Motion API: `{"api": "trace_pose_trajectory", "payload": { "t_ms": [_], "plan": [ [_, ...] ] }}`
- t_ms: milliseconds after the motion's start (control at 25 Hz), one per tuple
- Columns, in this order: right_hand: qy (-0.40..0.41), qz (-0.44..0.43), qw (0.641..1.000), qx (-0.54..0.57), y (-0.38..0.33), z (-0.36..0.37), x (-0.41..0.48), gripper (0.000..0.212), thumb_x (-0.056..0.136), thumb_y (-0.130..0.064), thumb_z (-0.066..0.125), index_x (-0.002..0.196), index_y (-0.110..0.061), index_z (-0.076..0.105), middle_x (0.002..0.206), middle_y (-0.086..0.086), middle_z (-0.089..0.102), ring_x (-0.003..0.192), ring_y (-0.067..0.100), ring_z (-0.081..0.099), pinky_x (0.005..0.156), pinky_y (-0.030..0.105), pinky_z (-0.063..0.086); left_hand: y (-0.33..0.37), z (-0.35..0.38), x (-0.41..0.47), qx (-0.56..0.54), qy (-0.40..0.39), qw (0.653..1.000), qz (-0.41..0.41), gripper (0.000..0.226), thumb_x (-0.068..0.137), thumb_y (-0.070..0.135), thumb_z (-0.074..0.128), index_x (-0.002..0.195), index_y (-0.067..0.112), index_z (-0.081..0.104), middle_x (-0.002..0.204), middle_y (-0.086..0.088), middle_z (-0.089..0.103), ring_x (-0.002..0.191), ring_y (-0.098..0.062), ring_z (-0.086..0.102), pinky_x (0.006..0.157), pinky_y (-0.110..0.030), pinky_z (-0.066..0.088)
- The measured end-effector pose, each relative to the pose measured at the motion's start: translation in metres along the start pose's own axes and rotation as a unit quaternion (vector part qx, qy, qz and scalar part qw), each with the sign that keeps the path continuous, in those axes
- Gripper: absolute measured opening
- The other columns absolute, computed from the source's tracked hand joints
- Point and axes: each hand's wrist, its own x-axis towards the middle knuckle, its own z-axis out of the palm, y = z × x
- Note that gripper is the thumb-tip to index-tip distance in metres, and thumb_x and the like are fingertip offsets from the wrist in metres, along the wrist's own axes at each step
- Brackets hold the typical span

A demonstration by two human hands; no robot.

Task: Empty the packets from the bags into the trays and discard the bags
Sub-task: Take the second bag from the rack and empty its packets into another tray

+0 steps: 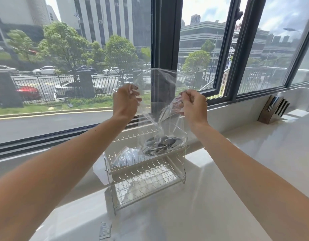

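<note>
**Bag raised over the rack**

Glossy white desk (219, 188), sunlit, set under a wide window (165, 40) with dark frames; one sash at the right swung open. Beyond the glass: road, parked and passing cars, black railing, trees, tall blocks. At far right, against the sill, a wooden knife block (273, 108).

Near the middle of the desk, close to the sill, a clear two-tier rack (184, 164) with rows of wire prongs: upper tray (141, 168) above, lower tray (145, 186) below it.

Left hand (126, 100): lifted to window height, fingers curled, pinching the left edge of a clear bag (163, 80). Right hand (193, 105): at the same height, just apart from the left, fingers curled, pinching the bag's right edge. Bag stretched between the two, upper flap standing above the hands, lower part hanging down to the right end of the upper tray. Dark packets (160, 144) bunched in that lower part; resting on the tray or just above it, cannot tell.

At the left end of the upper tray, a second bag (127, 153), clear and crumpled, lying among the prongs.

On the desk at the near edge, in front of the rack and well apart from it, a loose packet (105, 230), grey and white. Print on it too small to read; no other writing legible anywhere.
</note>
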Motion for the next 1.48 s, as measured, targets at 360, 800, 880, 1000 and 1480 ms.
{"api": "trace_pose_trajectory", "payload": {
  "t_ms": [360, 800, 880, 1000, 1480],
  "plan": [
    [-0.080, 0.108, 0.986, 0.096, -0.058, 0.016, -0.169, 0.014, 0.101, -0.012, 0.052, 0.100, -0.007, 0.066, 0.087, 0.004, 0.068, 0.068, 0.010, 0.073, 0.057, 0.032, 0.061, -0.016, -0.140, -0.128, -0.019, -0.084, 0.994, -0.064, 0.022, 0.097, -0.007, 0.047, 0.109, 0.003, 0.063, 0.096, -0.017, 0.070, 0.081, -0.025, 0.073, 0.073, -0.037, 0.062],
    [-0.147, 0.196, 0.956, 0.160, -0.108, 0.086, -0.364, 0.014, 0.102, -0.009, 0.050, 0.095, -0.008, 0.063, 0.089, 0.010, 0.070, 0.067, 0.017, 0.072, 0.054, 0.032, 0.059, -0.068, -0.314, -0.267, 0.020, -0.060, 0.978, -0.198, 0.014, 0.096, 0.007, 0.054, 0.104, 0.006, 0.066, 0.099, -0.015, 0.071, 0.080, -0.023, 0.073, 0.063, -0.029, 0.061],
    [-0.166, 0.207, 0.950, 0.166, -0.116, 0.098, -0.393, 0.014, 0.101, -0.009, 0.050, 0.095, -0.008, 0.063, 0.089, 0.010, 0.069, 0.064, 0.016, 0.072, 0.052, 0.029, 0.058, -0.080, -0.341, -0.289, 0.022, -0.045, 0.971, -0.235, 0.011, 0.093, 0.011, 0.061, 0.101, 0.010, 0.068, 0.103, -0.016, 0.071, 0.079, -0.020, 0.071, 0.065, -0.031, 0.061],
    [-0.191, 0.214, 0.941, 0.181, -0.125, 0.116, -0.428, 0.014, 0.102, -0.009, 0.049, 0.100, -0.003, 0.061, 0.087, 0.012, 0.067, 0.061, 0.014, 0.072, 0.050, 0.028, 0.057, -0.086, -0.372, -0.316, 0.084, -0.012, 0.971, -0.221, 0.022, 0.087, 0.015, 0.068, 0.108, 0.016, 0.064, 0.108, -0.008, 0.066, 0.087, -0.016, 0.062, 0.075, -0.030, 0.055],
    [-0.221, 0.158, 0.953, 0.131, -0.144, 0.149, -0.511, 0.018, 0.103, -0.017, 0.047, 0.100, -0.016, 0.064, 0.092, 0.006, 0.070, 0.073, 0.013, 0.074, 0.054, 0.027, 0.058, -0.059, -0.392, -0.347, -0.014, -0.146, 0.905, -0.400, 0.061, 0.096, 0.054, 0.048, 0.149, 0.037, 0.023, 0.106, -0.023, 0.065, 0.076, -0.029, 0.075, 0.057, -0.030, 0.059]
  ]
}}
